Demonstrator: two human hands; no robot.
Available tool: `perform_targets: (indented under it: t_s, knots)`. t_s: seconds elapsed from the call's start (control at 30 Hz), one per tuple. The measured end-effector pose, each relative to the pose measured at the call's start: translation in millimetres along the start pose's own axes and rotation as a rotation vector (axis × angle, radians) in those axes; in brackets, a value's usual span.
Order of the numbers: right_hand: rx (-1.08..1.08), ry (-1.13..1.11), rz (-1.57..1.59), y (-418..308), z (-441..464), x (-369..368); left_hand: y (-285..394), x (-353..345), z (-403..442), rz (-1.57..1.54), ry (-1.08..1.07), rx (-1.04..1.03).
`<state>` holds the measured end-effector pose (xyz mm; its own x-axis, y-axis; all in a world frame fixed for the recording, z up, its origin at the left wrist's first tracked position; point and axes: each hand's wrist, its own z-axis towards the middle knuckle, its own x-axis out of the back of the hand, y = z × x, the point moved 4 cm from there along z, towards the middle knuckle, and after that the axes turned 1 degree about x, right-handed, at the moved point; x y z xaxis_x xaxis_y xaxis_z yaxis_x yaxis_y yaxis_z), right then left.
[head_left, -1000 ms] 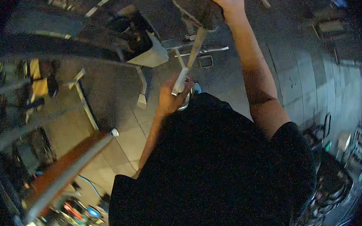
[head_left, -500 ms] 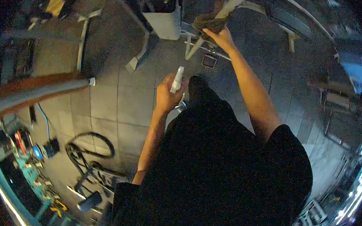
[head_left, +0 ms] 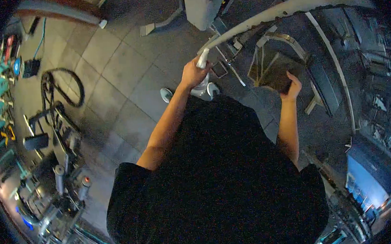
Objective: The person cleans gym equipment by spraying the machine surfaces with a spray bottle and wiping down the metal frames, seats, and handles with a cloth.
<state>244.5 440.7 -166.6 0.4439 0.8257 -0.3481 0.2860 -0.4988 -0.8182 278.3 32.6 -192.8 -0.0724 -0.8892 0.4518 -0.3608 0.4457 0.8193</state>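
My left hand (head_left: 193, 73) is wrapped round a spray bottle (head_left: 203, 58) with a white trigger head. The clear body of the bottle hangs below my fingers, partly hidden, above my shoes. My right hand (head_left: 293, 87) grips a dark cloth (head_left: 276, 72) by its near side, thumb on top. The cloth hangs spread out, off to the right of the bottle. Beyond both hands, a pale curved machine bar (head_left: 283, 9) runs from the bottle's head towards the upper right. The cloth is apart from that bar.
A white machine housing (head_left: 202, 8) stands ahead. A padded machine frame (head_left: 322, 83) is close on the right. Black exercise equipment (head_left: 50, 114) stands on the tiled floor (head_left: 124, 77) at left. A brown and grey beam (head_left: 61, 13) juts in at upper left.
My right hand has come off the pale bar with the cloth and moved down and right. My left hand still holds the spray bottle. The whole view has turned.
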Motion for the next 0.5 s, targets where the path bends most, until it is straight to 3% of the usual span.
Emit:
perform_targets:
  t_s: [0.07, 0.27, 0.37, 0.47, 0.5]
  knots:
    - [0.125, -0.062, -0.039, -18, -2, 12, 11, -12, 4, -0.022, 0.097, -0.029]
    - [0.283, 0.002, -0.326, -30, 44, 56, -1, -46, 16, -0.004, 0.128, 0.097]
    - [0.056, -0.052, -0.131, -35, 66, 42, -13, -54, 27, 0.04, 0.124, 0.131]
    - [0.478, -0.248, -0.504, -20, 129, 71, -22, -56, 32, 0.075, 0.146, 0.167]
    - [0.405, -0.246, -0.45, -20, 130, 69, -26, -56, 31, 0.087, 0.155, 0.183]
